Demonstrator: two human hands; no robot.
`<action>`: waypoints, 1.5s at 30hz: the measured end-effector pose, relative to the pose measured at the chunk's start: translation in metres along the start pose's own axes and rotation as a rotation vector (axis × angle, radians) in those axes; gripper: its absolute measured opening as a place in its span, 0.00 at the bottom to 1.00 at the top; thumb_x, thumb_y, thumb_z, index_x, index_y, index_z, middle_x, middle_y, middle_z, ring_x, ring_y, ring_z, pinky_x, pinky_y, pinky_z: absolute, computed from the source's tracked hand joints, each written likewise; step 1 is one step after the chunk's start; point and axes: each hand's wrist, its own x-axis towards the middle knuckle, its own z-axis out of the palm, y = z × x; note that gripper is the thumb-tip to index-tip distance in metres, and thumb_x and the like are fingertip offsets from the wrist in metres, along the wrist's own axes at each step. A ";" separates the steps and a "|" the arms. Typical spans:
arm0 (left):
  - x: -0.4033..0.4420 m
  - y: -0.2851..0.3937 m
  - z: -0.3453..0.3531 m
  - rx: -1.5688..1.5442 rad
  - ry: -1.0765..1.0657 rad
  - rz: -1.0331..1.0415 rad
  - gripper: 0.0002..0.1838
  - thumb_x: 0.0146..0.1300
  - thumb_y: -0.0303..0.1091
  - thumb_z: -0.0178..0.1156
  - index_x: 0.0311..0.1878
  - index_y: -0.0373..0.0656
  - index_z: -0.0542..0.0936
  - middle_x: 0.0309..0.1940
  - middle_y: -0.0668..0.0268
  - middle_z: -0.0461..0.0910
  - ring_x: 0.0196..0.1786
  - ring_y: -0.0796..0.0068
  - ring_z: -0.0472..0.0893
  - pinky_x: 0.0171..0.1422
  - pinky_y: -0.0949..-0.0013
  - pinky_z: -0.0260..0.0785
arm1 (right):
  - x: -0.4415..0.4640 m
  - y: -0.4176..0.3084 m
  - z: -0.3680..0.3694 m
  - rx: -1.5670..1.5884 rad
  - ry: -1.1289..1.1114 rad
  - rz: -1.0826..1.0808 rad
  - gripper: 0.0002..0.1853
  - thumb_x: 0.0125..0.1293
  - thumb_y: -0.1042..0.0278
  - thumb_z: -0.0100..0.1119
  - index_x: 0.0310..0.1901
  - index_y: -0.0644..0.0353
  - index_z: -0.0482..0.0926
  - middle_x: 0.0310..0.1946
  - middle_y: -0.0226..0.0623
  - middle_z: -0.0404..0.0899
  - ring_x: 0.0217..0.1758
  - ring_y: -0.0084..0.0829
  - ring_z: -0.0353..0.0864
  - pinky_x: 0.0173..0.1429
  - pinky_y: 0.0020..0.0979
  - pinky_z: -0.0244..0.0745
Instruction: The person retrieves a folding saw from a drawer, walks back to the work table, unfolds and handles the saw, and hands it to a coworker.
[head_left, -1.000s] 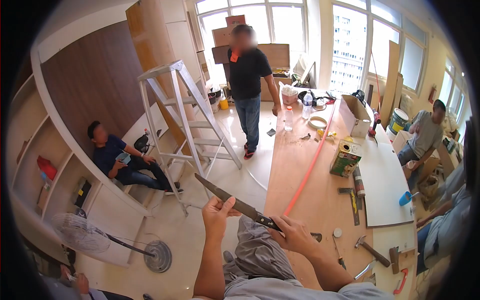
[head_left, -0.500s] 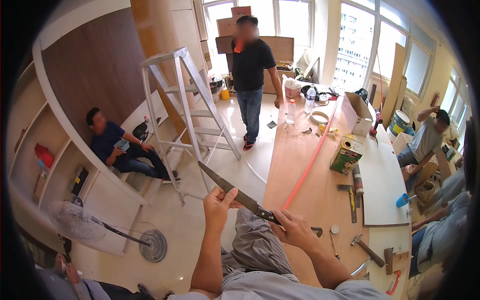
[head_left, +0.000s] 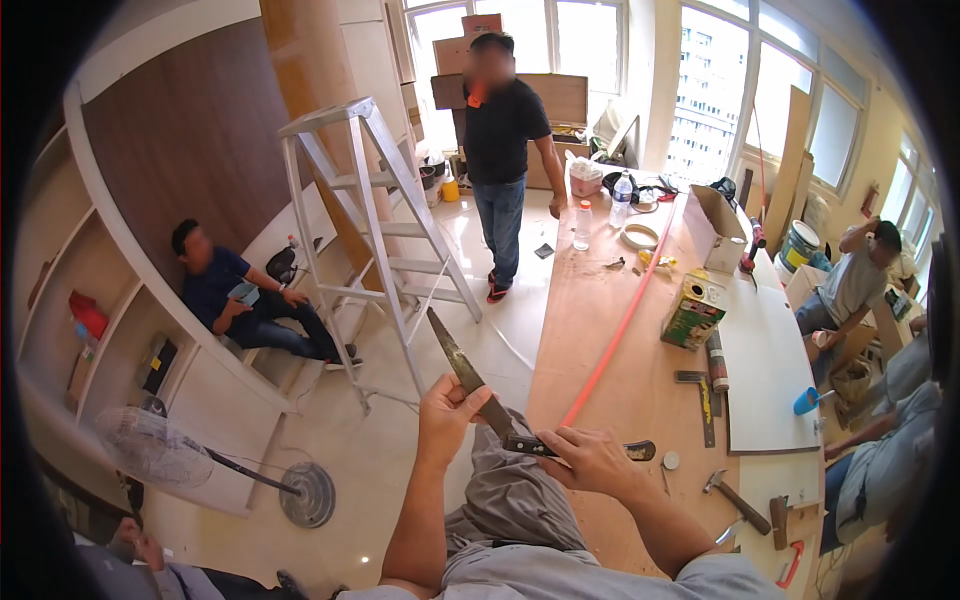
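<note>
A long knife [head_left: 460,360] with a dark, tapering blade and a black riveted handle is held between my two hands. My left hand [head_left: 446,412] pinches the blade between thumb and fingers, its tip pointing up and away from me. With thumb and fingers closed on the handle, my right hand [head_left: 597,462] hides its rear end. Blade and handle appear at an angle to each other. Beyond my right hand, a dark handle-like piece [head_left: 640,451] shows on the wooden table [head_left: 575,340]; my hand covers part of it.
A claw hammer [head_left: 737,500], a square [head_left: 706,405], a metal can [head_left: 694,312] and a red strip [head_left: 622,335] lie or stand on the table. A stepladder [head_left: 375,235] and a fan [head_left: 155,447] stand to the left. Several people are around.
The knife has turned so its blade points more steeply upward, and its handle now lies nearly level. My right hand has shifted slightly, and more of the dark piece on the table shows.
</note>
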 end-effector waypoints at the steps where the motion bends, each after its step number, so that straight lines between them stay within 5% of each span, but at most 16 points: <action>1: -0.001 0.000 0.000 0.020 -0.020 0.015 0.10 0.73 0.29 0.71 0.51 0.37 0.80 0.38 0.62 0.90 0.37 0.76 0.90 0.39 0.72 0.84 | 0.001 0.000 0.001 0.002 0.000 -0.003 0.21 0.72 0.56 0.70 0.60 0.58 0.81 0.37 0.36 0.83 0.33 0.41 0.87 0.34 0.41 0.82; 10: -0.007 -0.005 -0.006 0.069 -0.034 -0.004 0.18 0.69 0.22 0.72 0.58 0.36 0.76 0.41 0.57 0.90 0.41 0.70 0.91 0.42 0.69 0.86 | 0.000 0.005 0.013 0.001 -0.042 -0.024 0.21 0.74 0.51 0.67 0.61 0.55 0.83 0.35 0.34 0.82 0.30 0.38 0.86 0.29 0.39 0.77; 16: -0.010 -0.007 -0.013 0.064 -0.024 -0.001 0.19 0.68 0.20 0.72 0.58 0.36 0.76 0.40 0.58 0.89 0.41 0.69 0.91 0.42 0.68 0.85 | -0.002 0.003 -0.005 0.012 -0.175 0.092 0.24 0.69 0.50 0.73 0.63 0.49 0.85 0.37 0.35 0.86 0.32 0.42 0.87 0.35 0.41 0.80; 22: -0.007 -0.005 -0.039 0.098 -0.048 -0.025 0.20 0.68 0.22 0.73 0.59 0.36 0.75 0.39 0.58 0.89 0.41 0.68 0.91 0.43 0.67 0.85 | -0.027 0.043 -0.038 0.194 -0.444 0.341 0.21 0.66 0.49 0.76 0.53 0.52 0.90 0.35 0.38 0.90 0.37 0.45 0.89 0.42 0.44 0.82; 25: -0.007 -0.002 -0.039 0.108 -0.061 -0.016 0.18 0.68 0.21 0.72 0.57 0.36 0.77 0.38 0.60 0.89 0.39 0.72 0.90 0.42 0.69 0.85 | -0.039 0.060 -0.050 0.353 -0.384 0.429 0.21 0.64 0.49 0.79 0.52 0.54 0.91 0.34 0.42 0.90 0.35 0.44 0.88 0.43 0.42 0.80; 26: -0.007 -0.002 -0.038 0.108 -0.062 -0.017 0.18 0.68 0.21 0.72 0.57 0.36 0.77 0.38 0.60 0.89 0.39 0.72 0.90 0.42 0.69 0.85 | -0.047 0.073 -0.042 0.498 -0.311 0.398 0.19 0.64 0.56 0.80 0.53 0.54 0.91 0.33 0.36 0.91 0.31 0.32 0.87 0.39 0.35 0.80; 30: -0.006 -0.005 -0.032 0.112 -0.113 -0.039 0.19 0.68 0.22 0.73 0.58 0.38 0.76 0.39 0.61 0.89 0.40 0.72 0.90 0.43 0.68 0.85 | -0.043 0.086 -0.041 0.949 -0.090 0.671 0.14 0.64 0.73 0.80 0.51 0.61 0.89 0.33 0.30 0.89 0.30 0.18 0.84 0.30 0.22 0.77; 34: -0.006 -0.009 -0.019 0.115 -0.213 -0.053 0.20 0.68 0.22 0.73 0.58 0.38 0.76 0.40 0.63 0.89 0.42 0.74 0.90 0.45 0.70 0.83 | -0.019 0.091 -0.033 1.161 0.237 0.683 0.23 0.65 0.78 0.77 0.60 0.69 0.80 0.32 0.36 0.86 0.28 0.22 0.83 0.27 0.24 0.76; 38: -0.015 -0.017 0.002 0.169 -0.301 -0.057 0.20 0.68 0.20 0.73 0.59 0.38 0.77 0.42 0.67 0.89 0.44 0.79 0.87 0.51 0.71 0.81 | 0.027 0.070 -0.033 1.234 0.482 0.646 0.24 0.66 0.75 0.78 0.60 0.68 0.80 0.30 0.32 0.83 0.25 0.21 0.80 0.26 0.23 0.74; 45: -0.029 -0.050 0.008 0.206 -0.313 -0.082 0.16 0.68 0.27 0.75 0.56 0.39 0.81 0.37 0.71 0.84 0.39 0.84 0.81 0.44 0.75 0.74 | 0.066 0.050 -0.002 1.175 0.431 0.628 0.26 0.65 0.67 0.81 0.61 0.66 0.82 0.37 0.31 0.87 0.30 0.17 0.82 0.29 0.21 0.74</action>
